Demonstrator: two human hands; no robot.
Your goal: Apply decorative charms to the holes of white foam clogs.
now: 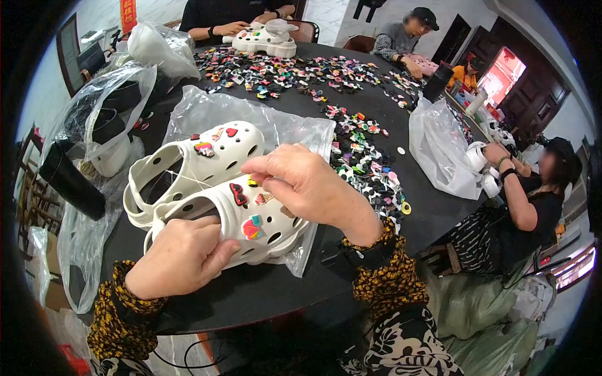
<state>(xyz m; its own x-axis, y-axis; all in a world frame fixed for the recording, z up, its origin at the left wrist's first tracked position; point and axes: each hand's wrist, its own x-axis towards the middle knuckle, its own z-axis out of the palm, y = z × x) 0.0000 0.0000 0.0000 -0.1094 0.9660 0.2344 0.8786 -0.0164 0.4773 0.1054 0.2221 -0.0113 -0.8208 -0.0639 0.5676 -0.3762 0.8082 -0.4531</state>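
Two white foam clogs lie side by side on a clear plastic bag, a thin string running between them. My left hand grips the nearer clog, its fingers inside the foot opening and its thumb outside. Over that clog's top, my right hand is closed in a pinch at a small yellow shoe charm, partly hidden by the fingers. Around it sit a red sunglasses charm, an ice cream charm and a pink-and-teal charm. The farther clog carries several charms, including a red heart.
Loose charms cover the far side of the black table, with another heap to the right. Plastic bags lie at both sides. A black cylinder stands at left. Several people work around the table; one handles a white clog.
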